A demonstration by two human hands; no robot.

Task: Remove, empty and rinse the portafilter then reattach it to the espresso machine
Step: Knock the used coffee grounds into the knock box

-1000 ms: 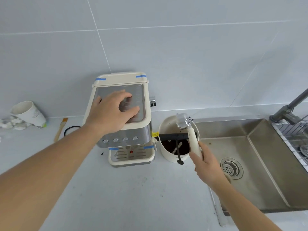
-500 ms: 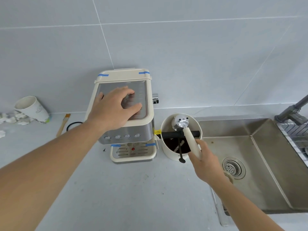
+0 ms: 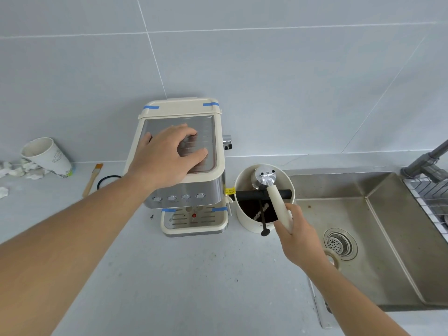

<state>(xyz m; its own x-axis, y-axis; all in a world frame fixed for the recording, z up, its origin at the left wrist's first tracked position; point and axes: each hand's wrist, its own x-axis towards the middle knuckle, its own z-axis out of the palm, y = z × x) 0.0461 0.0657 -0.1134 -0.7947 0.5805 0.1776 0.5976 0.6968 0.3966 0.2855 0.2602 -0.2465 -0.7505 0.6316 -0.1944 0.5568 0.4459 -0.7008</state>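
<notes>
Cream-handled portafilter [image 3: 278,202] inverted over knock box [image 3: 244,223], gripped by right hand [image 3: 297,236]; left hand [image 3: 167,156] flat on espresso machine [image 3: 218,175].

On the table [image 3: 194,287], the espresso machine [image 3: 191,190] stands against the wall; the knock box [image 3: 244,221] sits just right of it, the sink [image 3: 388,263] further right, the paper cup [image 3: 46,157] far left.

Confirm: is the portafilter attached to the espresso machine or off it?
Off it. The right hand holds the portafilter by its handle, metal head over the knock box beside the espresso machine.
</notes>
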